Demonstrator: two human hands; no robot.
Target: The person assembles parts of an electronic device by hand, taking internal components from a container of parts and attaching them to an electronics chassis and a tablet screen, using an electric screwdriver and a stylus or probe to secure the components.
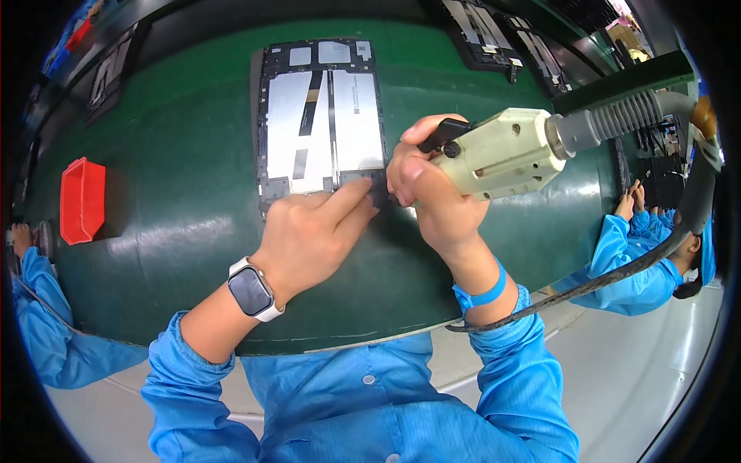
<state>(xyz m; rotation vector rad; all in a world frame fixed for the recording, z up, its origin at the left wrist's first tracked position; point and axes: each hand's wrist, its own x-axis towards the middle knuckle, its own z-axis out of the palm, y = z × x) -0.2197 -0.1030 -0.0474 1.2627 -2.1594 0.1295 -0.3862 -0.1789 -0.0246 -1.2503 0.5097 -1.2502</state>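
An opened tablet chassis (320, 116) with silver panels and dark flex cables lies flat on the green work surface (185, 208). My left hand (316, 231) rests on the chassis's near edge, index finger pressing a small dark part at its lower right corner. My right hand (432, 193) grips a cream-coloured powered screwdriver (502, 153), its tip down at that same corner, hidden behind my fingers. A grey hose and black cable (617, 270) run from the tool to the right. A smartwatch sits on my left wrist, a blue band on my right.
A red plastic bin (82, 199) stands on the surface at the left. More opened tablet chassis (494, 35) lie at the far right, another at the far left (108, 73). Co-workers in blue sleeves are at the left (38, 324) and right (641, 255).
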